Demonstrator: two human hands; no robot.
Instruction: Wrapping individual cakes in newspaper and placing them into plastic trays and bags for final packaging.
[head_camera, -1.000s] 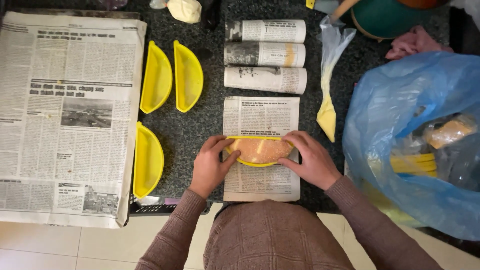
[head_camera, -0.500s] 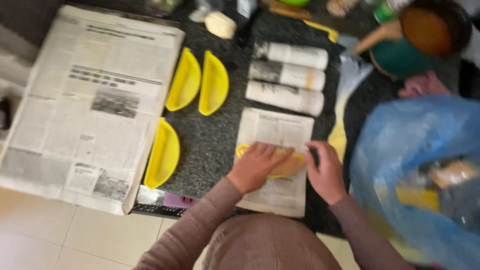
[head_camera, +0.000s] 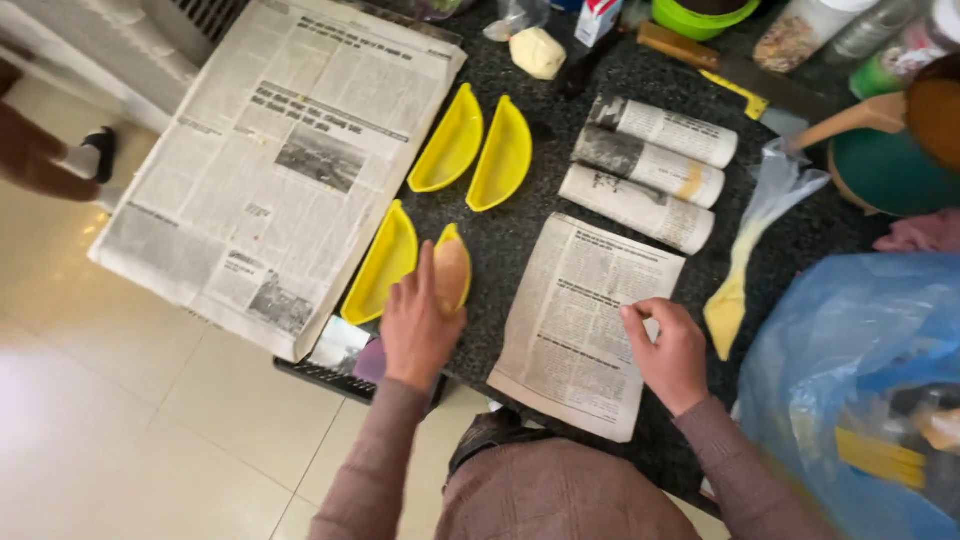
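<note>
Two hands: left (head_camera: 418, 325) gripping a filled yellow crescent mould (head_camera: 453, 270), right (head_camera: 668, 350) (fingers curled, empty) on newsprint sheet (head_camera: 585, 320).

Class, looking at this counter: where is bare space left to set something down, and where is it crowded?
Bare counter lies between the yellow trays and the small newspaper sheet. The top edge is crowded with rolled newspaper bundles and containers; the blue bag fills the right side.

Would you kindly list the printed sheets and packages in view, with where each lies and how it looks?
Large open newspaper: left, flat, black-and-white print with photos.
Small newspaper sheet: centre, flat; right hand touches its edge.
Three rolled newspaper bundles: upper centre, side by side, cylindrical.
Small carton: top edge, white, red and blue.
Blue plastic bag: right, crumpled, translucent.
</note>
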